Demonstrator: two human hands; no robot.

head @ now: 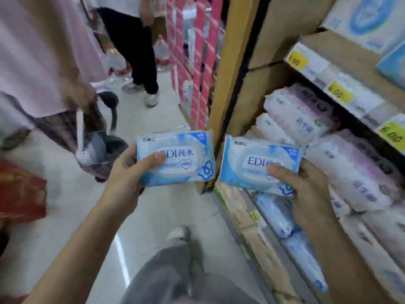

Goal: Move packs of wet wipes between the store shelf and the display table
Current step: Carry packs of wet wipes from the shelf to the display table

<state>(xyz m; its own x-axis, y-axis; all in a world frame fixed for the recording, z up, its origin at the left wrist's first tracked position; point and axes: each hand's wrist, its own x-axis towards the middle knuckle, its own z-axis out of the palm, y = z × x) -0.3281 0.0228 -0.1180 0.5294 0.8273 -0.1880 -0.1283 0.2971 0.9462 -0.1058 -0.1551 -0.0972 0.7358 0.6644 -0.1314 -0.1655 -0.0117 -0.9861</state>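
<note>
Left hand: I see it gripping the left pack by its left end, thumb pressed on the printed face, fingers curled behind.
Right hand: it grips the right pack at the lower right corner, thumb across the face, fingers wrapped behind.
Left pack: blue and white, marked "EDI", face towards me, held in the air over the aisle floor, just left of the shelf's end post.
Right pack: same print, held in front of the shelf, level with its front edge. The two packs sit side by side, near each other but apart.
Shelf: on my right. Pink-and-white packs are stacked on the middle level and blue packs lie on the level below. Yellow price tags run along the upper edge.
Aisle: a person in a pink top stands at the left, blurred. A second person in black trousers stands further back, beside red stacked cartons.
Below: my own grey trouser leg.
</note>
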